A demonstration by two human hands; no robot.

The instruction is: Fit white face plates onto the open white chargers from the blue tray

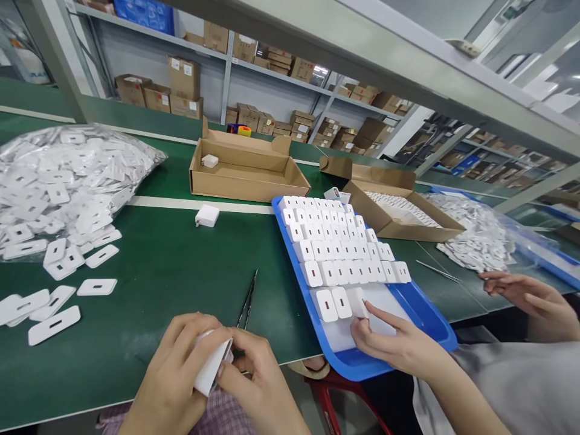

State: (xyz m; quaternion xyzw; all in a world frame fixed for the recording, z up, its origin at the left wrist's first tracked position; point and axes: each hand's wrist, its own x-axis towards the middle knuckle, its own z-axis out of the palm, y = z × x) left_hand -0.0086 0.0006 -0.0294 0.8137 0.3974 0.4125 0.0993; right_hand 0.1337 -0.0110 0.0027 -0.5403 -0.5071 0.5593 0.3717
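Note:
Low in the view, at the table's front edge, my left hand (183,368) is closed round a white plastic housing (212,370). My right hand (256,368) grips the same housing from the other side, its fingertips at the open end; what lies inside is mostly hidden. Black tweezers (248,297) rest on the green table (181,272) just beyond my hands. White slotted plates (54,325) lie loose at the left, beside a full plastic bag (58,175) of them. A single white charger (207,215) sits farther back.
A blue tray (299,275) holds rows of white chargers. A co-worker's hand (394,338) touches one there; their other hand (534,299) is farther right. Behind are an open carton (244,187), a carton of white parts (385,223) and another bag (475,232). A metal beam crosses overhead.

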